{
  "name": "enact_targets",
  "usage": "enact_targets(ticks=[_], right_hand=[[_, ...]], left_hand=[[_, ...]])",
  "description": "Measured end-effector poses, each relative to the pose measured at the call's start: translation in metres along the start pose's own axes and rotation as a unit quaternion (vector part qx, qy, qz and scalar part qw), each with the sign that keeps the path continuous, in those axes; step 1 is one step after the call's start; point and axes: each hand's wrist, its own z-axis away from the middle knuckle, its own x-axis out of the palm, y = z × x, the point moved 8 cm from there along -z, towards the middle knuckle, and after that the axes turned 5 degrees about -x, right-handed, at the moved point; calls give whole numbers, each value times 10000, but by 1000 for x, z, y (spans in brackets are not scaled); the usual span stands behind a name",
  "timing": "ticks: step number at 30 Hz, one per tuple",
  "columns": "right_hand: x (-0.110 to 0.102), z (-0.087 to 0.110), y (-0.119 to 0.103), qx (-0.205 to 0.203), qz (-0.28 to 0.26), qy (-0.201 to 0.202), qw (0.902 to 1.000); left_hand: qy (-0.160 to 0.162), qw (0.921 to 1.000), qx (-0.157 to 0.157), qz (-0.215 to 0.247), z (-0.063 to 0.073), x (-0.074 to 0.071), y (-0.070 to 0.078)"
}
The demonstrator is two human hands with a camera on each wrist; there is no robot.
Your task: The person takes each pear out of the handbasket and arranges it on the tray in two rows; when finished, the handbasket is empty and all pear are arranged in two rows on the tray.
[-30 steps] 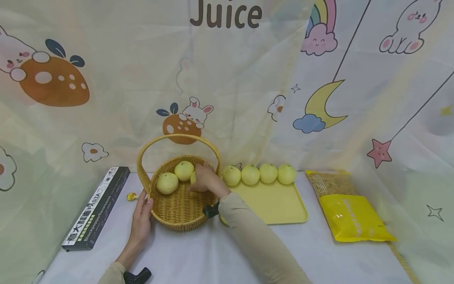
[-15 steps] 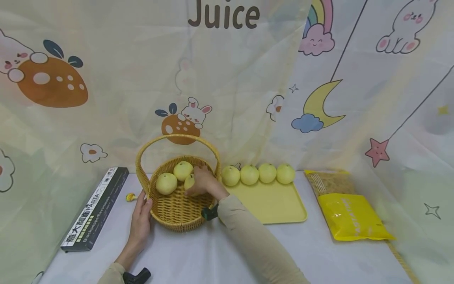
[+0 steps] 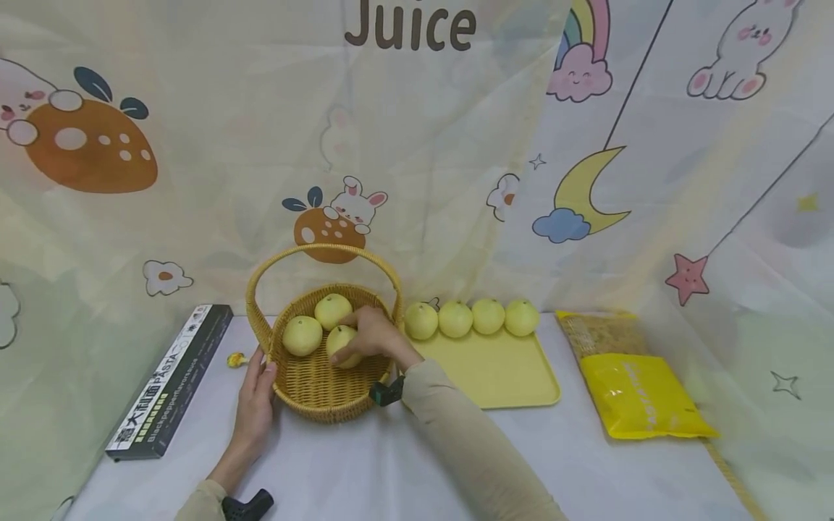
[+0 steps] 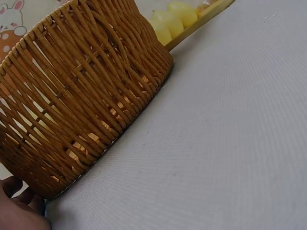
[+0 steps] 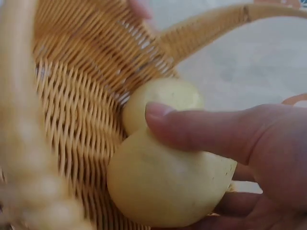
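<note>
In the head view I see the right hand (image 3: 374, 334) down in the basket (image 3: 321, 385), its fingers curled round a pale fruit (image 3: 342, 349) and parted just by that fruit's width; the hand covers the fruit's right side. Two more fruits (image 3: 302, 336) sit behind and to its left. The left hand (image 3: 254, 405) lies along the outside of the basket, fingers fairly straight and touching the wall, its far fingertips hidden. Four fruits (image 3: 455, 319) line the back edge of the tray (image 3: 515, 373), whose left end is covered by the basket and arm. I can read PASTA on the box (image 3: 169, 383); the lettering on the packet (image 3: 641, 398) blurs. The left sleeve (image 3: 202, 503) is cut off at the bottom.

My left wrist view alone shows the basket's outer wall close up, standing on the surface (image 4: 206, 143), with fingers touching low at the corner; most of that hand is out of frame.

My right wrist view gives what the head view lacks: the thumb pressed over the held fruit, another fruit partly covered behind it. The other fingers are mostly hidden, and I cannot tell whether the held fruit touches the basket's floor
</note>
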Motion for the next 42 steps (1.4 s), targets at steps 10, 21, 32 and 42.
enact_targets(ticks=[10, 21, 32, 42], right_hand=[[-18, 41, -18, -783, -377, 344, 9956], [-38, 92, -4, -1075, -1143, 764, 9846], [-58, 117, 18, -1547, -1980, 634, 9658], [-77, 125, 46, -1705, -2409, 1040, 9498]], left_hand=[[-13, 10000, 24, 36, -1, 0, -1], [-18, 9999, 32, -155, -1, -2, -2], [-44, 9998, 182, -81, -2, 0, 3], [-52, 10000, 68, -34, 0, 1, 3]])
